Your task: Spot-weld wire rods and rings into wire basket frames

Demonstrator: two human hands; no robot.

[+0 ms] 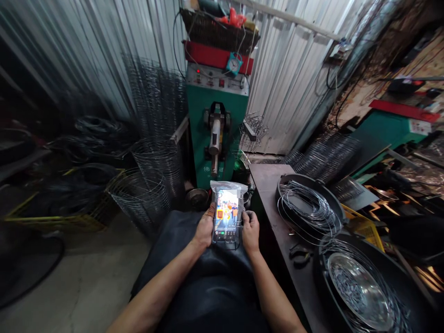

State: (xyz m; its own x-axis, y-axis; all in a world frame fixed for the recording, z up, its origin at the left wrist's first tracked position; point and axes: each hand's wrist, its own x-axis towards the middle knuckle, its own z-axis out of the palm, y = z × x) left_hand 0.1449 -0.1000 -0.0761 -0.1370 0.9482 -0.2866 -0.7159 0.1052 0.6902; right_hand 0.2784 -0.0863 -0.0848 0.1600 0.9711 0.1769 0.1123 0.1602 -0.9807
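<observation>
A smartphone (227,215) with a lit, colourful screen sits inside a clear plastic pouch (229,186), held upright above my lap. My left hand (205,226) is closed on the pouch's left edge. On the right edge, my right hand (250,230) grips it with bent fingers and the thumb near the screen. Beneath both forearms lies a dark apron (218,286). Straight ahead stands a green machine (199,143) with a grey metal arm in front, a red light on its panel, and a small turquoise clock (234,63) hanging on it.
To my right, a metal table (274,194) carries a black pan (282,178) with wire rings, pliers (300,255) and a steel bowl (378,305) of small metal pieces. Stacked wire baskets (138,185) and a yellow crate (69,224) stand at left.
</observation>
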